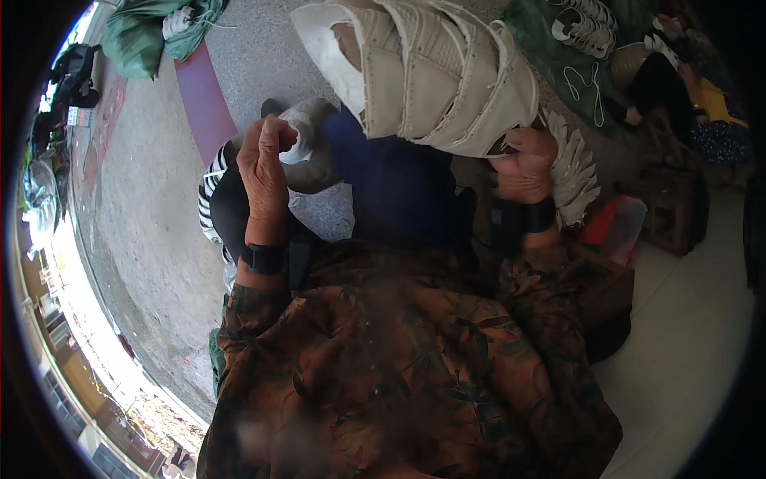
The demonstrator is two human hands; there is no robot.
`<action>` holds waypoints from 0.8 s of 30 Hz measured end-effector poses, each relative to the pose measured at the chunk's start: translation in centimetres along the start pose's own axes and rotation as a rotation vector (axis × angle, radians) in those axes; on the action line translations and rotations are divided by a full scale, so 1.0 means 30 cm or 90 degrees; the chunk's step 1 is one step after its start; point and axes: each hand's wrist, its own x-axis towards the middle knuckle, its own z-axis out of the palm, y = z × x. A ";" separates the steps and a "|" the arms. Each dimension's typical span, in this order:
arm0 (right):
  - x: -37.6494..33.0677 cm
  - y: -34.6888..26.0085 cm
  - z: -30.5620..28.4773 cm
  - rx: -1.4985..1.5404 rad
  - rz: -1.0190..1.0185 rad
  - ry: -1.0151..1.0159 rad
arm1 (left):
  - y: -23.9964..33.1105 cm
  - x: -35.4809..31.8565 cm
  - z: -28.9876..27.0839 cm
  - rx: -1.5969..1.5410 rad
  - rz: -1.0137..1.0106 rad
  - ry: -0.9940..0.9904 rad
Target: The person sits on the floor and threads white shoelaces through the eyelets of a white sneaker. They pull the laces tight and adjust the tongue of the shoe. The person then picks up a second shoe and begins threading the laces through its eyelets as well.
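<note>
My right hand (527,160) grips the lower right end of a nested stack of cream shoe uppers (435,76), raised in front of me at the top of the view. Small holes run along their edges. To the left, my left hand (267,164) is raised with its fingers curled into a pinch; whatever may be between them is too small to make out. It is apart from the stack, near a whitish rounded thing (302,137) by my legs. Beside my right wrist hangs another layered cream bundle (573,172). Dark wristbands circle both wrists.
A green sack (132,36) and a white shoe upper (178,22) are at the far left. Far right, a green sheet (531,36) bears more uppers (586,30) and white cord (597,89). Another person (662,92) sits near a wooden stool (666,203). A red-and-clear plastic container (618,227) stands closer.
</note>
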 end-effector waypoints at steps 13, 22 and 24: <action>0.127 -0.005 -0.596 -1.237 0.434 -0.118 | -0.205 0.006 0.055 0.553 0.224 -0.046; 0.236 0.136 -0.763 -1.141 0.593 -0.049 | -0.231 0.046 0.083 0.635 0.263 -0.057; 0.214 0.145 -0.816 -1.167 0.562 -0.024 | -0.228 0.061 0.090 0.626 0.276 -0.061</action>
